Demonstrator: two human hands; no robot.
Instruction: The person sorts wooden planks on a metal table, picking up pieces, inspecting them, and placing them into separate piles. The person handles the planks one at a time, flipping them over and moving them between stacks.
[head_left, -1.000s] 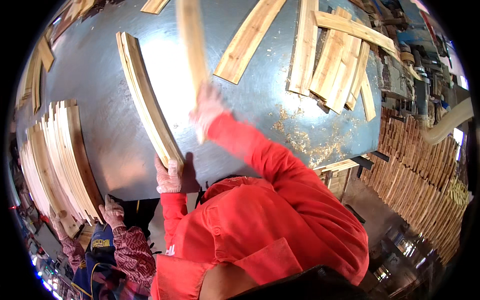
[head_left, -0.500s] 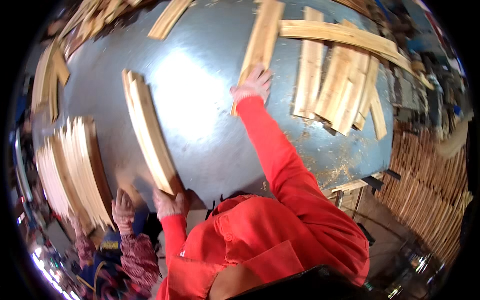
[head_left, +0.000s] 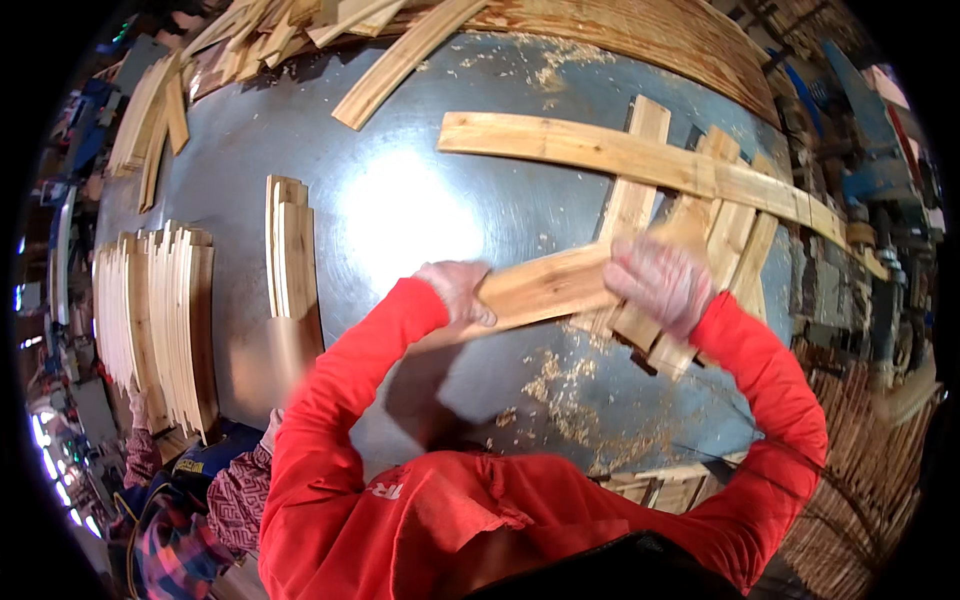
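Note:
A wooden board (head_left: 545, 288) is held slantwise over the metal table. My left hand (head_left: 456, 291) grips it near its left part, thumb on the near edge. Toward its other end my right hand (head_left: 662, 287) is closed round the board, slightly smeared by motion. Just beyond and beneath my right hand lie several loose boards (head_left: 632, 205) side by side. One long board (head_left: 545, 140) rests across them. The far right end of the held board is blurred and partly covered by my right hand.
A co-worker's sleeve (head_left: 238, 500) shows at the lower left, beside a big stack of boards (head_left: 180, 330) and a smaller stack (head_left: 293, 250). More boards (head_left: 400, 65) lie at the far side. Shavings (head_left: 560, 395) litter the metal table (head_left: 400, 165). Stacked slats (head_left: 850, 470) stand at right.
My left hand has left the small stack and now grips a board. My right hand has come nearer and rightward, and the board between my hands has turned from lengthwise to crosswise.

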